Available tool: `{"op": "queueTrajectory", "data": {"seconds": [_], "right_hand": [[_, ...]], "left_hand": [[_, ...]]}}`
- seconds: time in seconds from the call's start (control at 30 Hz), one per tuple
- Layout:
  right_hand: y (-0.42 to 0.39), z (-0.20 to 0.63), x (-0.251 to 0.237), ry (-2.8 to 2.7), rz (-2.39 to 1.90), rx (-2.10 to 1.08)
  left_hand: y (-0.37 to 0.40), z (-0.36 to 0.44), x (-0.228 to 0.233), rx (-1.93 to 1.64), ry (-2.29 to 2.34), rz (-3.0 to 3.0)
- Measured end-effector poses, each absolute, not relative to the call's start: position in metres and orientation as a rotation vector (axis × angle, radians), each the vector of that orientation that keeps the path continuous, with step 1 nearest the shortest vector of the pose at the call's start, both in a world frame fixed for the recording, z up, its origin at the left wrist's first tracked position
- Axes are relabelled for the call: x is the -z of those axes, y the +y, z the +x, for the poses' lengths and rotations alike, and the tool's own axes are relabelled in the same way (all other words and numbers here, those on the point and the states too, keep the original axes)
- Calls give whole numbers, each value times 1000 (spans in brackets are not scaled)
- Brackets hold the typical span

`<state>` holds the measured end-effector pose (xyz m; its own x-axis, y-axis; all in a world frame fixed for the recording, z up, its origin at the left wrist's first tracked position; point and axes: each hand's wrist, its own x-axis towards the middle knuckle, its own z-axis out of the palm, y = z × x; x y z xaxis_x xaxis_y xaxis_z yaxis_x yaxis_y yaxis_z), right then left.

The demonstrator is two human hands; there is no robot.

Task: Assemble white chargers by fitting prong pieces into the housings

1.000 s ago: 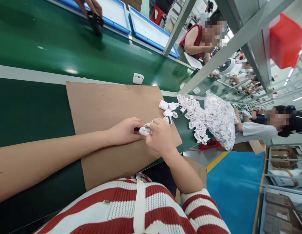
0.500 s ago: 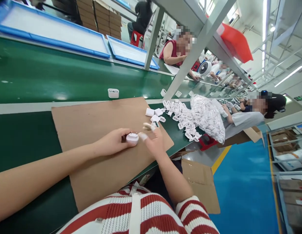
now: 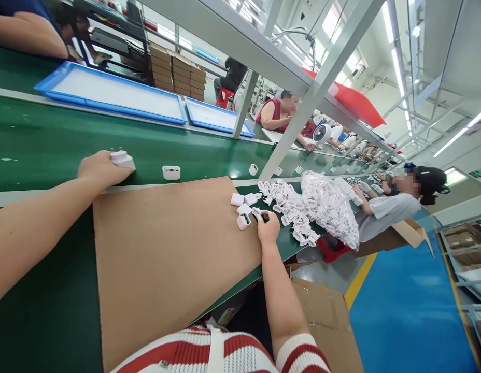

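**Left hand at belt with white part, right hand at loose parts**

Landmark: cardboard sheet on the green tabletop.

- Left hand was past the sheet's far-left corner, over the green belt. Fingers were closed around a white plastic part, which sat at the fingertips just above the belt; contact with the belt couldn't be told.
- One open white housing lay on the belt just beyond the sheet's far edge, near the left hand, not touching it.
- Right hand was at the sheet's right edge, fingers curled onto something small and dark; what exactly it gripped couldn't be told. Another white housing lay touching or just beside its fingertips.
- A few white blocks sat at the sheet's far-right corner.
- Heap of bagged white parts lay off the sheet's right side.
- Two blue trays lay beyond the belt, well apart from the sheet.
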<state>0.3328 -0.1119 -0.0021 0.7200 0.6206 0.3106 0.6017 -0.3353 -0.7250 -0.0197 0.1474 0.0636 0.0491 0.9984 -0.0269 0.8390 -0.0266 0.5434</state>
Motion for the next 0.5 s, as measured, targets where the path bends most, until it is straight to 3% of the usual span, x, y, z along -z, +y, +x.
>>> {"op": "queueTrajectory", "data": {"seconds": [0.1,0.17,0.33,0.5], "right_hand": [[-112,335,7,-797,-1872,-85],[-110,335,9,-704,-1729,-196],[-110,331,6,-669,-1639,-286],[-125,331,0,-668,-1659,-323]], "left_hand": [[125,3,-65,-938,1952,2010],[113,20,-67,-1034,1826,2175],[121,40,-66,-374,1672,2147],[125,40,-61,-467,1520,2359]]}}
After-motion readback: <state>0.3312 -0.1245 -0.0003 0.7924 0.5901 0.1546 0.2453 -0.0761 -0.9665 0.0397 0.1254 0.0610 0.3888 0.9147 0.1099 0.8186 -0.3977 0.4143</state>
